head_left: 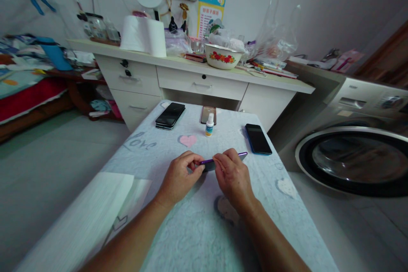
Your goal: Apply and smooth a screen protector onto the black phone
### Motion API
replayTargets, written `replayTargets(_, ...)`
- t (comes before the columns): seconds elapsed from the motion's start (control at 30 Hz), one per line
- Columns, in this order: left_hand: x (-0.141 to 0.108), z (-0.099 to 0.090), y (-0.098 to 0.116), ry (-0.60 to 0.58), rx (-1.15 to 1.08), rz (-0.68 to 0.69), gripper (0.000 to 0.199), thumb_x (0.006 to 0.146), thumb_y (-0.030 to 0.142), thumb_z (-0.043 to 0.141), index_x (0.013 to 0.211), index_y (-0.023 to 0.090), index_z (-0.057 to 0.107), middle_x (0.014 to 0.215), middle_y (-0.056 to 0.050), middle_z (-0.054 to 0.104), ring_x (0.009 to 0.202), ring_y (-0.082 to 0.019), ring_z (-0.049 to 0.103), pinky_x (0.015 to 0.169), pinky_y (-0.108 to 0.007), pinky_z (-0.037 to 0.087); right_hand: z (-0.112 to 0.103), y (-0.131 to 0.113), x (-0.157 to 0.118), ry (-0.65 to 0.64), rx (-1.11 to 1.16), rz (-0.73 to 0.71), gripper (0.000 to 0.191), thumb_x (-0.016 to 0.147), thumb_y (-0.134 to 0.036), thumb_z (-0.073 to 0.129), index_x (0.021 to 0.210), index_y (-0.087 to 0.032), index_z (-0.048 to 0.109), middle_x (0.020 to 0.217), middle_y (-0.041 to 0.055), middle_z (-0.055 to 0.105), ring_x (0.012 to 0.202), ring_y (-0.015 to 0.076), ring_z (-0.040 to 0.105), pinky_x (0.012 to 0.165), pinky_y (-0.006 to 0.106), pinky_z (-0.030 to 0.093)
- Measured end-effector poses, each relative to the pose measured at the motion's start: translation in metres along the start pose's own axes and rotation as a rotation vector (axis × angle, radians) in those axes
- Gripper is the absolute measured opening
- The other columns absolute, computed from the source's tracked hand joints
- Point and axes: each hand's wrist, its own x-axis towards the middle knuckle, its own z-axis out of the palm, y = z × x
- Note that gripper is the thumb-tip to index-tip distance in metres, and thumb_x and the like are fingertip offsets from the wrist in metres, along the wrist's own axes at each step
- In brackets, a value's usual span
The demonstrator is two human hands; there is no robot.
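Note:
A smartphone with a purple edge (pixel 208 166) is tilted up on its side above the table, its dark face partly covered by my hands. My left hand (pixel 180 175) pinches its left end between thumb and fingers. Closed against the phone's upper edge, my right hand (pixel 235 178) has its fingers bunched together; whether a small thing is between them is hidden. Beyond the hands stands a small white spray bottle (pixel 209 125) with a blue and yellow label. Behind the bottle lies a phone case (pixel 204 114). To the right rests another dark phone (pixel 258 139) with a blue edge.
A stack of phones (pixel 170 114) lies at the table's far left. The patterned tablecloth (pixel 191 229) has a paper or cloth sheet (pixel 92 204) at its left edge. Behind is a white desk (pixel 181 74) with a floral bowl (pixel 223 56) and paper rolls (pixel 140 36); a washing machine (pixel 350 136) stands right.

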Motion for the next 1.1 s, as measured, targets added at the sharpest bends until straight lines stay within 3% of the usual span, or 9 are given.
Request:
replayTargets(0.6,0.000,0.001,-0.001,-0.014,-0.037,-0.001,0.011,0.073,0.012,0.059,0.080,0.018,0.064,0.075,0.001,0.060,0.068,-0.011,0.056,0.065,-0.022,0.045,0.004,-0.016,-0.002,-0.042,0.059,-0.069,0.020,0.090,-0.016,0.045,0.097,-0.020,0.064,0.088,0.0041,0.054,0.073,0.0128,0.054,0.065,0.021,0.044)
replayTargets(1.1,-0.001,0.000,0.000,-0.030,0.007,-0.014,0.010,0.075,0.015,0.060,0.082,0.019,0.066,0.073,0.003,0.058,0.066,-0.010,0.054,0.064,-0.022,0.042,-0.004,-0.001,0.000,-0.029,0.040,-0.037,0.019,0.091,-0.018,0.048,0.100,-0.019,0.064,0.088,0.0047,0.055,0.074,0.0127,0.056,0.069,0.022,0.046)
